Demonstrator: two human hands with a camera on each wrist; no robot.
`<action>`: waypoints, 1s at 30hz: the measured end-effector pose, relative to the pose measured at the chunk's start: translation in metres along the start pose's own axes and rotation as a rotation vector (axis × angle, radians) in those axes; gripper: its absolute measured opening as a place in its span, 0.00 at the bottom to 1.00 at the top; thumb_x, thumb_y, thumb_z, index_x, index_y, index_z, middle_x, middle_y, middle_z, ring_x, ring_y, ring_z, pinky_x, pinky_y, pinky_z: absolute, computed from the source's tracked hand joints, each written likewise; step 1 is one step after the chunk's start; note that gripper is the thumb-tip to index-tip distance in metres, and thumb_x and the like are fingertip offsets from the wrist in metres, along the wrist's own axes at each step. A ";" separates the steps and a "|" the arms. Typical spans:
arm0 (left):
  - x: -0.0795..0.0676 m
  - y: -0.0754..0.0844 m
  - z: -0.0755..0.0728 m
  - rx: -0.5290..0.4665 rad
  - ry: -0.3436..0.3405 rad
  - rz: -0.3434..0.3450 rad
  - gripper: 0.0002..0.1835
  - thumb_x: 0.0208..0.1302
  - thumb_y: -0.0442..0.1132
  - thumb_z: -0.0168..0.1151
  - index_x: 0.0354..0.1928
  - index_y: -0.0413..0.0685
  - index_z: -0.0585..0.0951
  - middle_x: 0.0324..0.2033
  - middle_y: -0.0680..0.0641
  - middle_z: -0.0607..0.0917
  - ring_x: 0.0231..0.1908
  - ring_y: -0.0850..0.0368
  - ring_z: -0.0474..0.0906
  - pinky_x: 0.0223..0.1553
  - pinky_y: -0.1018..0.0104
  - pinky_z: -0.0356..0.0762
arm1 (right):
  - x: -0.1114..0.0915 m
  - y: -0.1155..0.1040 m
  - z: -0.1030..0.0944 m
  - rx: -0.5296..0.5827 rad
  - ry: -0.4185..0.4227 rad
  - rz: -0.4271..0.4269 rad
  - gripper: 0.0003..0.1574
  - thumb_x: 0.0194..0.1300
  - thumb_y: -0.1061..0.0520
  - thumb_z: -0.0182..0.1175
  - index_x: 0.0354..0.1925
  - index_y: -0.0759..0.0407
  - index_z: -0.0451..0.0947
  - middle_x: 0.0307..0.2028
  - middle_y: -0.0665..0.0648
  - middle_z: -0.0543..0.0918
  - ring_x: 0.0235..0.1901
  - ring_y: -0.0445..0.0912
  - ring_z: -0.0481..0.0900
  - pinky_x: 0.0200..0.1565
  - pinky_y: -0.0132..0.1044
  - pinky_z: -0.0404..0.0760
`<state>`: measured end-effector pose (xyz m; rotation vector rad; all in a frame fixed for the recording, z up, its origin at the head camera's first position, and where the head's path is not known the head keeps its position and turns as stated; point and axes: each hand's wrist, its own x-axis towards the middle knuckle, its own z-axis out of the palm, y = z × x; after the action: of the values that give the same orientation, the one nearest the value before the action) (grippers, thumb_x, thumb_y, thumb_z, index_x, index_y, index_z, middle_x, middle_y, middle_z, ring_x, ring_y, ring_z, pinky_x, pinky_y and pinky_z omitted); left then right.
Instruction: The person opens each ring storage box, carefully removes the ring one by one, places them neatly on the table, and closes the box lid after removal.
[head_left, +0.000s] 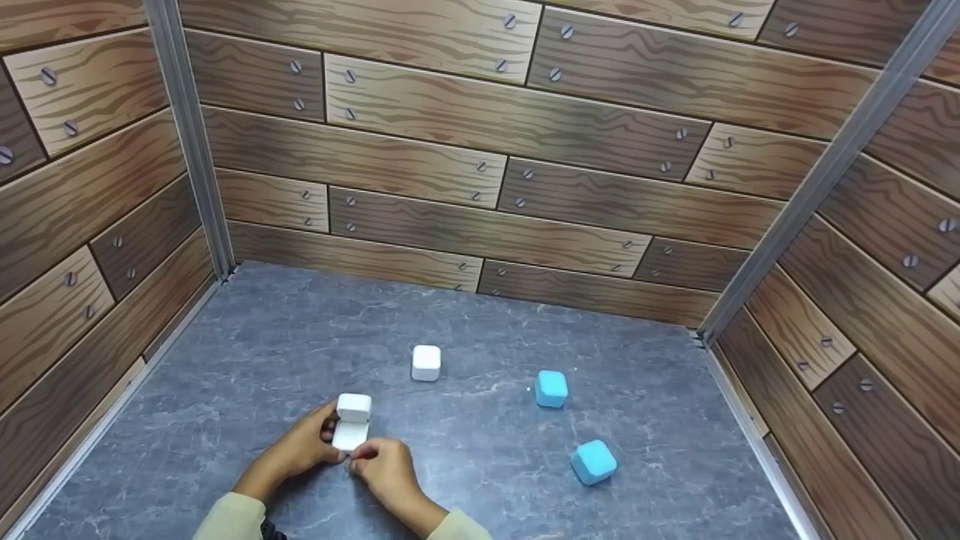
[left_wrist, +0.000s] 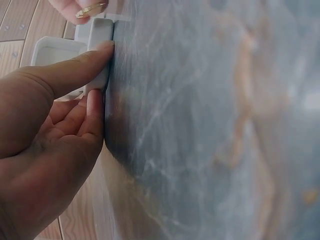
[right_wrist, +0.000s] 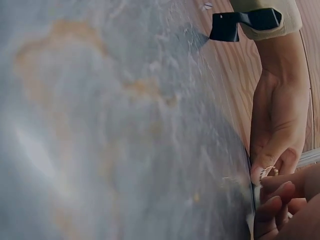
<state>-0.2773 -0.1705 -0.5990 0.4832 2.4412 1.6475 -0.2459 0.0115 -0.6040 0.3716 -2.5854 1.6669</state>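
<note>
White box (head_left: 351,436) standing open on the grey marbled tabletop (head_left: 480,495), lower left of the head view, its lid raised at the back. The left hand (head_left: 300,444) grips the box, thumb on one side and fingers curled against the other. The right hand (head_left: 388,474), fingertips bent together, pinches a gold-coloured ring (left_wrist: 91,9) just beside the box; the ring shows at the upper left of the left wrist view. A second white box (head_left: 426,363), closed, lies near the centre of the head view; a blue cube (head_left: 551,388) and another blue cube (head_left: 594,462) lie apart at lower right
</note>
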 end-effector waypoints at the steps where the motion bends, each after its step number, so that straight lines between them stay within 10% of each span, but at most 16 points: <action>1: 0.000 -0.001 0.000 -0.003 -0.003 0.006 0.50 0.40 0.16 0.70 0.71 0.24 0.59 0.52 0.30 0.80 0.51 0.39 0.78 0.48 0.57 0.81 | -0.001 -0.001 0.000 -0.018 0.000 -0.002 0.07 0.45 0.71 0.68 0.23 0.61 0.86 0.20 0.45 0.84 0.22 0.28 0.72 0.29 0.24 0.74; 30: 0.001 -0.001 0.000 0.002 -0.011 0.031 0.51 0.39 0.17 0.71 0.71 0.24 0.60 0.50 0.31 0.80 0.49 0.42 0.79 0.45 0.67 0.79 | -0.006 -0.011 0.008 -0.208 -0.015 -0.044 0.08 0.44 0.68 0.72 0.18 0.56 0.87 0.17 0.44 0.84 0.20 0.28 0.70 0.27 0.24 0.71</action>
<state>-0.2784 -0.1705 -0.5994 0.5311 2.4393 1.6503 -0.2366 0.0015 -0.5989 0.4265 -2.7055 1.3701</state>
